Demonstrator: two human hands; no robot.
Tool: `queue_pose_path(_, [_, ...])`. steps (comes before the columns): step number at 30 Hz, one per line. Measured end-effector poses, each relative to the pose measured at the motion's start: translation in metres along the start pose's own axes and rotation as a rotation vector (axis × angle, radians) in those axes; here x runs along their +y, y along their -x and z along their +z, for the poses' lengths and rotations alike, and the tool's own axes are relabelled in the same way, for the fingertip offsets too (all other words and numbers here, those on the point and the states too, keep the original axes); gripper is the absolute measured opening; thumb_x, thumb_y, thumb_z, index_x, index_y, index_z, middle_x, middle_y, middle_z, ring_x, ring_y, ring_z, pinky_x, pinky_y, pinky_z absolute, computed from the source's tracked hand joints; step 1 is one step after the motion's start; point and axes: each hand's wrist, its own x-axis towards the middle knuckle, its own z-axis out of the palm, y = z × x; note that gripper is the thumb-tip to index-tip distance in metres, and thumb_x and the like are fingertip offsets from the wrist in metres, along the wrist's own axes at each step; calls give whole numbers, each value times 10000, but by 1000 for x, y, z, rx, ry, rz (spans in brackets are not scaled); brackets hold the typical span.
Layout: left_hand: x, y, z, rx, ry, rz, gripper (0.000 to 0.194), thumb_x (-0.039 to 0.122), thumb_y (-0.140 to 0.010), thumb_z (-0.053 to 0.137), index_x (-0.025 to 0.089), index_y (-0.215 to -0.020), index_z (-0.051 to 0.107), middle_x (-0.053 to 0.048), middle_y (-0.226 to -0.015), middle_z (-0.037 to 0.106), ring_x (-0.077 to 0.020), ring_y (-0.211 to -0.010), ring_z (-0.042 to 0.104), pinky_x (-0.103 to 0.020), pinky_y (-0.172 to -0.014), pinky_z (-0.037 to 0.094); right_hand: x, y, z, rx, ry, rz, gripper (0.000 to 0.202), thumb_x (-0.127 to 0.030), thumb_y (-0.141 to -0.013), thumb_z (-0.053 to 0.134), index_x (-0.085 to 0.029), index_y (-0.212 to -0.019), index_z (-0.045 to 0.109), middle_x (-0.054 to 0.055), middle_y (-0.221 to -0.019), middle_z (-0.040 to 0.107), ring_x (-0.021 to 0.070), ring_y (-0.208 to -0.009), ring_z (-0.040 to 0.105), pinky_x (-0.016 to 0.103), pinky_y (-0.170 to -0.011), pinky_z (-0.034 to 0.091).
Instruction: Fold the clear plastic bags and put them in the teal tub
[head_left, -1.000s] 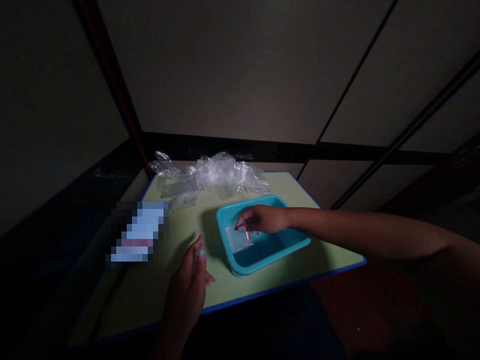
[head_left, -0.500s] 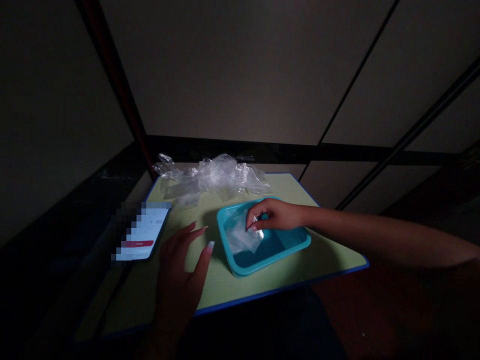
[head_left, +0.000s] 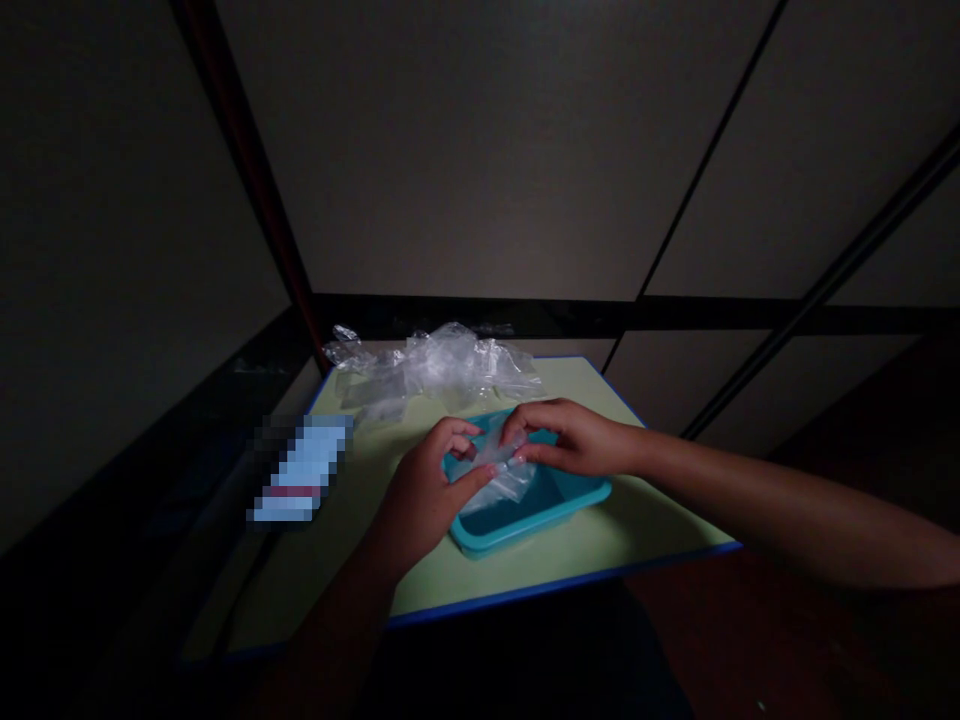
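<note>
A turquoise plastic tub [head_left: 495, 538] stands on the small table, with clear plastic bags [head_left: 499, 488] lying in its left part. Over the tub, my right hand [head_left: 566, 435] pinches a clear plastic bag between thumb and fingers. My left hand [head_left: 431, 485] reaches in from the left side, its thumb tip on the same bag and its fingers curled around the bag's left edge. The two thumbs are close together. How many bags lie beneath is hard to make out in the dim light.
A heap of crumpled clear plastic bags [head_left: 450, 362] covers the far edge of the yellow-green table [head_left: 420, 590]. At the left lies a lit phone [head_left: 304, 475], partly pixelated. Panelled cabinet doors [head_left: 480, 160] rise behind the table.
My left hand has moved right and up from the table to the tub and closed on the bag there. My right hand stays over the tub, still pinching. The view has shifted slightly.
</note>
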Motion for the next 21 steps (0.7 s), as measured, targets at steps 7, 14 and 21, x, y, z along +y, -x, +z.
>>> queue_pose_path(7, [19, -6, -4, -89, -114, -51, 150, 325, -723, 589, 190, -781, 618, 15, -768, 637, -162, -739, 577, -261, -683, 405, -1, 0, -1, 71, -88, 49, 429, -236, -844, 592, -158, -1239, 443, 17, -875, 586, 113, -765, 559, 252, -705, 460])
queue_pose_path(14, [22, -9, -7, -48, -159, -90, 181, 354, -717, 558, 183, -705, 616, 32, -693, 625, -153, -685, 568, -239, -631, 397, 9, -4, 3, 133, -342, 264, 429, -359, -799, 641, -114, -1138, 545, -29, -698, 521, 98, -649, 497, 232, -615, 424])
queue_pose_path(21, [20, -10, -3, -45, -134, -73, 168, 345, -717, 563, 187, -699, 617, 25, -699, 630, -164, -697, 577, -251, -650, 412, 4, -7, 5, 88, -198, 217, 299, -418, -828, 588, -124, -847, 639, 24, -791, 584, 123, -745, 522, 259, -697, 427])
